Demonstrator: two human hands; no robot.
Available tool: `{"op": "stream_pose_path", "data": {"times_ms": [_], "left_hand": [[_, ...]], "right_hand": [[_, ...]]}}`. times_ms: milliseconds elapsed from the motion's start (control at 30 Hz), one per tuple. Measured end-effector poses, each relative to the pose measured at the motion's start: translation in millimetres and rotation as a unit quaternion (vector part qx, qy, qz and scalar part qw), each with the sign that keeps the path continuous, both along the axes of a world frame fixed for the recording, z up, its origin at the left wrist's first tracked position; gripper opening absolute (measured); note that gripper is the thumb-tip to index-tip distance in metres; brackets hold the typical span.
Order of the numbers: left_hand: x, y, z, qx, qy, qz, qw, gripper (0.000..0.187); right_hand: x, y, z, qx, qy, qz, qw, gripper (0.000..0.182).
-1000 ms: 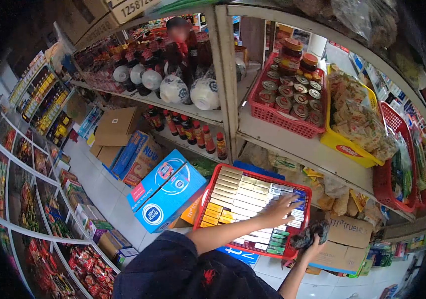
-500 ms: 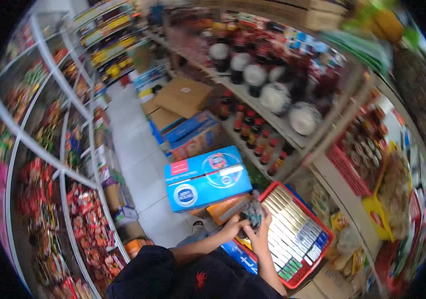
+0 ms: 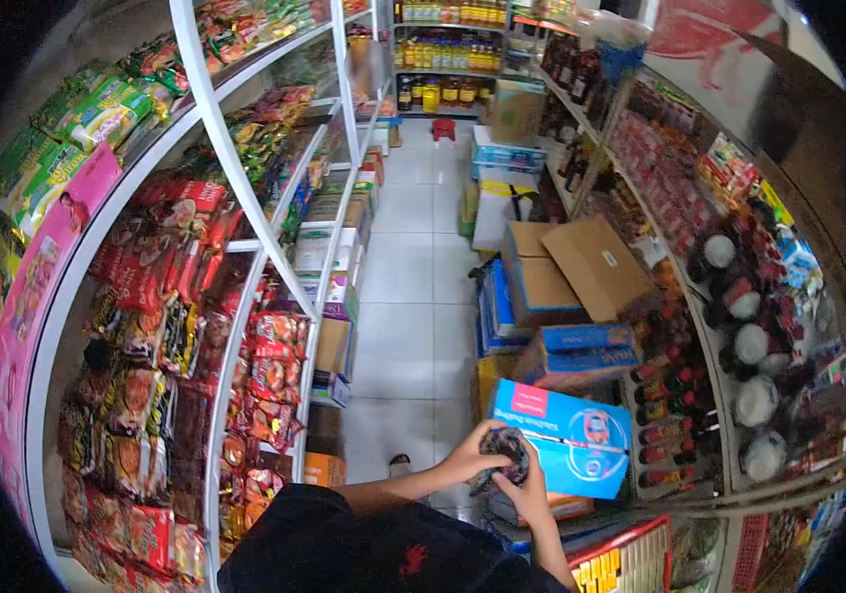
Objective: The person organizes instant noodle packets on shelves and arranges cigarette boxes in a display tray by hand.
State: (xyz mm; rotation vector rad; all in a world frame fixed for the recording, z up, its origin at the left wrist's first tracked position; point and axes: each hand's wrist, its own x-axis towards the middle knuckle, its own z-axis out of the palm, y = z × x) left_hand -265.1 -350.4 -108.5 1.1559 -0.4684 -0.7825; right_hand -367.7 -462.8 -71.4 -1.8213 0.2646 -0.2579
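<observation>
A small dark, crumpled bundle (image 3: 505, 455), perhaps plastic-wrapped, is between my two hands, low in the middle of the view. My left hand (image 3: 470, 457) grips it from the left, and my right hand (image 3: 530, 484) wraps it from the right with the thumb across its front. What the bundle contains cannot be made out. Just behind and right of it sits a blue carton (image 3: 581, 447) with a pink label. At the bottom right, a red tray (image 3: 668, 553) holds rows of slim packs.
Shelves of packaged noodles (image 3: 136, 395) line the left side. An open cardboard box (image 3: 596, 272) and a blue box (image 3: 581, 346) stand right of the tiled aisle (image 3: 393, 316). Bottles and white-lidded jars (image 3: 757, 400) fill the right shelves. A red object (image 3: 444, 129) lies far down the aisle.
The view has swung left and up toward the aisle. The carton and red tray now appear farther right and lower. Both hands still hold the dark bundle.
</observation>
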Motion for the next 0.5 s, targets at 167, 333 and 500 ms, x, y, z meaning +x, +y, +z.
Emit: {"op": "stream_pose_path", "data": {"times_ms": [167,333,500], "left_hand": [[95,88,32,-0.025,0.001,0.107,0.994,0.063],[145,146,10,-0.149,0.103,0.198,0.963,0.067],[184,139,17,-0.036,0.140,0.300,0.943,0.064]], "right_hand": [[135,57,-5,0.022,-0.084,-0.007,0.996,0.044],[223,100,0,0.045,-0.119,0.033,0.991,0.038],[276,114,1,0.024,-0.112,0.206,0.972,0.052]]}}
